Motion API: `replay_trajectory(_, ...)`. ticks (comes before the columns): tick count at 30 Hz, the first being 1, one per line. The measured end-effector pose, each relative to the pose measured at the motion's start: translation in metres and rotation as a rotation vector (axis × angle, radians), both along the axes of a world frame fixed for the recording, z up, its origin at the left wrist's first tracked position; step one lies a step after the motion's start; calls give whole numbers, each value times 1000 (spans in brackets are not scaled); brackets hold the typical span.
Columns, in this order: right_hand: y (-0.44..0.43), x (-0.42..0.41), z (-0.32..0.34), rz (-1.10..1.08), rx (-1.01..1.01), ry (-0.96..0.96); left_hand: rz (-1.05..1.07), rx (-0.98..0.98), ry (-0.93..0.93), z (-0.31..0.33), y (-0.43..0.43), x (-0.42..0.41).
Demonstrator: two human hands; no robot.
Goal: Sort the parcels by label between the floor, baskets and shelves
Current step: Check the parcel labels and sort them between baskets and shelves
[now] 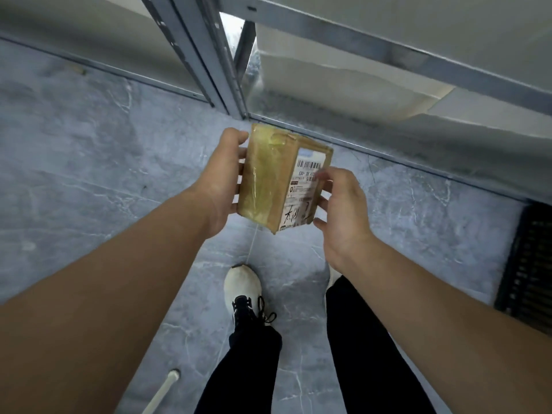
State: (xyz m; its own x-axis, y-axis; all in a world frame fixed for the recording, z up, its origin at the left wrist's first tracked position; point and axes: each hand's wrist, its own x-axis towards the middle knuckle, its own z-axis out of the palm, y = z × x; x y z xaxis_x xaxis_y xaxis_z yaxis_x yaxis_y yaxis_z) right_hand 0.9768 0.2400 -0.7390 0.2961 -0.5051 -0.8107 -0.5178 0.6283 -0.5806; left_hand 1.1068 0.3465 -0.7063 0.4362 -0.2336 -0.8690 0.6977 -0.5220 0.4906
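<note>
Grey shelves [388, 52] stand just ahead over a marbled floor [89, 174]. A black basket [528, 264] sits at the right edge and a white shoe [242, 288] below. The taped parcel [268, 180] is held in the air between both grips. The left grip [222, 180] wraps its left side and the right grip [340, 210] curls against the side with the label [301, 192].

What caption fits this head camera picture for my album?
A person's left hand and right hand hold a taped cardboard parcel over the grey floor beside metal shelves.
</note>
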Motion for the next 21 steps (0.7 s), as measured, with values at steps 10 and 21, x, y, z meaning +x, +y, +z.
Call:
replay_trajectory(10, 24, 23, 145, -81, -32, -106, -5, -128, -316, 138, 28, 10)
replay_trajectory(21, 34, 32, 332, -129, -105, -282, 43, -295, -633, 328, 31, 6)
